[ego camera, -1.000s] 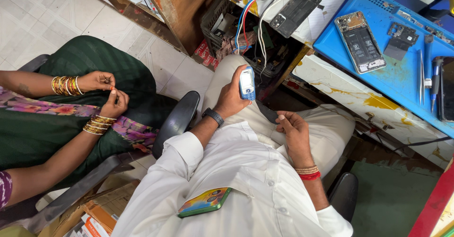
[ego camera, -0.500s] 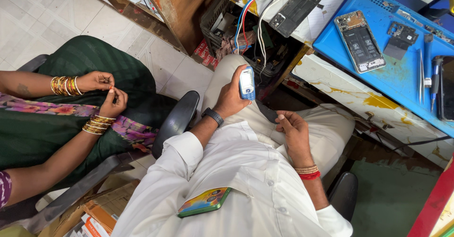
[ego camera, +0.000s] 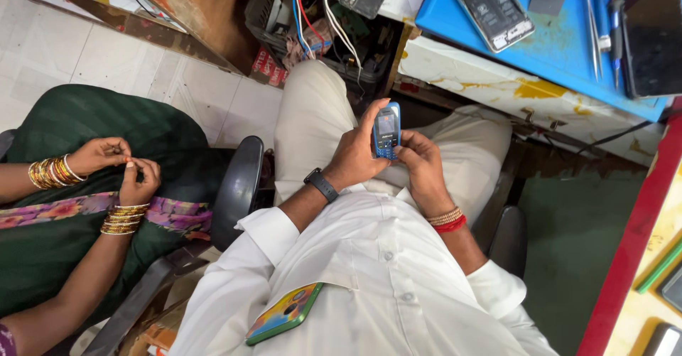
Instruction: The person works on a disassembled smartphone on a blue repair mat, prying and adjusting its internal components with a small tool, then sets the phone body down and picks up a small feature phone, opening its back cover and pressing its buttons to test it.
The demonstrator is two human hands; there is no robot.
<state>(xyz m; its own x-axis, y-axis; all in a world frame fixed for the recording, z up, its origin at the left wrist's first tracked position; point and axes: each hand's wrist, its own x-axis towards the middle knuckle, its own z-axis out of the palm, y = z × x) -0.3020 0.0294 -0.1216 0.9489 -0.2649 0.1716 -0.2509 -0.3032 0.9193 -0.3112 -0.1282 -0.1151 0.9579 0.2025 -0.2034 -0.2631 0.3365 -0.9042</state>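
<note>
Blue keypad phone [ego camera: 386, 131] clasped in left hand [ego camera: 355, 153] and right hand [ego camera: 420, 165], fingers curled round, lower keys hidden.

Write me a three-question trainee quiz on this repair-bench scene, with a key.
1. True or false: both hands, left hand and right hand, are on the small blue keypad phone.
2. What sits in the white shirt pocket? A) tweezers B) multicoloured smartphone C) watch
3. What colour is the work mat under the opened phone?

Key: 1 true; 2 B; 3 blue.
</note>
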